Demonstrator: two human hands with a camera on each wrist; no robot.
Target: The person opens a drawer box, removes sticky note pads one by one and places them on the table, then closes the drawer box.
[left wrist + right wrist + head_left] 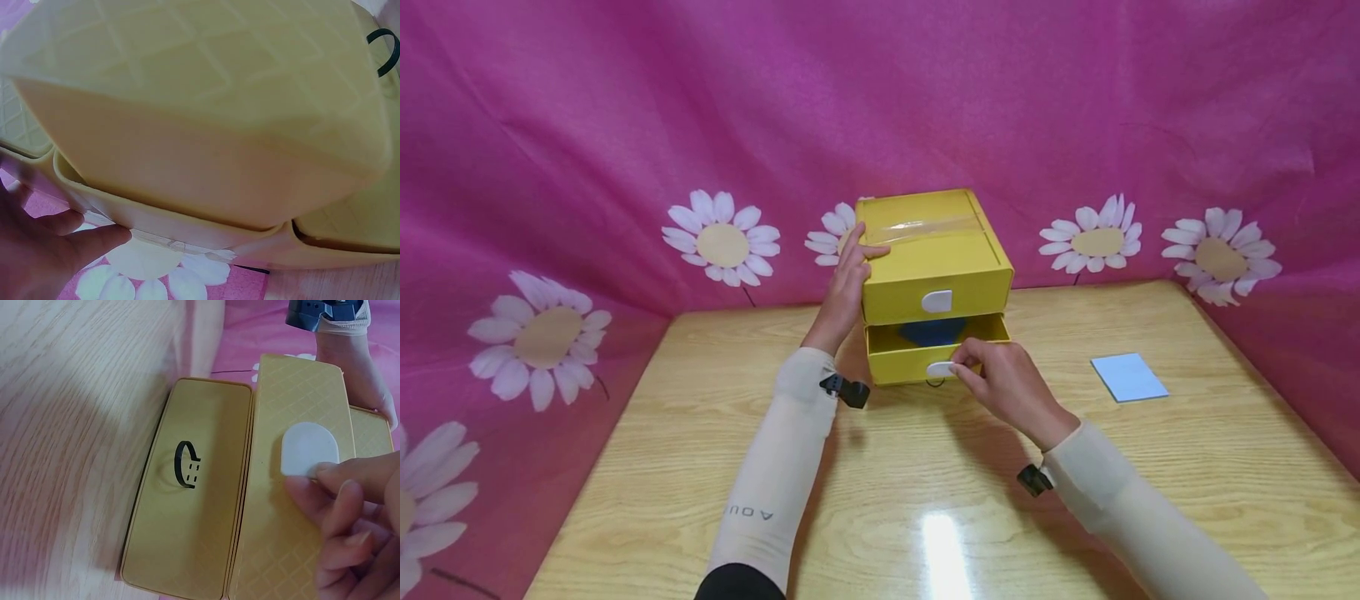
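Note:
A yellow drawer box (932,260) stands at the back of the table, clear tape across its top. Its lower white-tabbed drawer (897,368) is pulled partly out, and a dark blue item (934,332) lies inside. My right hand (1009,379) pinches that drawer's white tab (306,447) between thumb and finger. Against the box's left side rests my left hand (844,287), fingers extended over the top edge. In the left wrist view, the fingers (103,240) touch the box beside the protruding drawer. The upper drawer with its own white tab (937,301) is closed.
A light blue square pad (1129,377) lies on the wooden table (715,450), right of the box. Below the pulled drawer, the right wrist view shows a panel with a black loop handle (181,464). A pink flowered cloth (880,100) hangs behind.

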